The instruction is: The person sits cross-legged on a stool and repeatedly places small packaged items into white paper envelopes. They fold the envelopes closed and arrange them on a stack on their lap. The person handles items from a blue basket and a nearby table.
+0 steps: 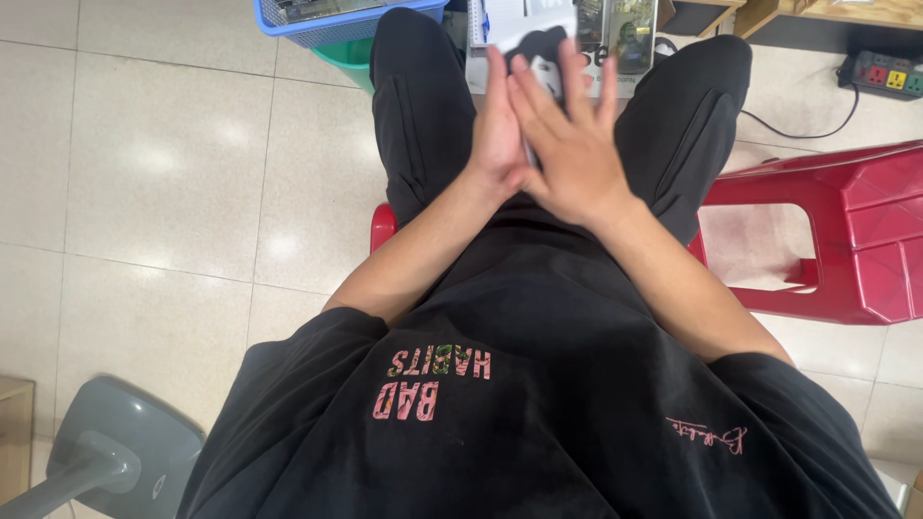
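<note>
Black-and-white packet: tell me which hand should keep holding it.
Left, probably: the left hand seems to clasp the packet by its edge, while the right hand lies flat over it, fingers spread.

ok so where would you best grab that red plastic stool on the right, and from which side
Probably by the top edge of the red plastic stool, at the rectangular cutout in its seat, coming from its near left side. The opening gives fingers a rim to hook, and that side faces the seated person's right hand, which is now pressed against the left hand.
</note>
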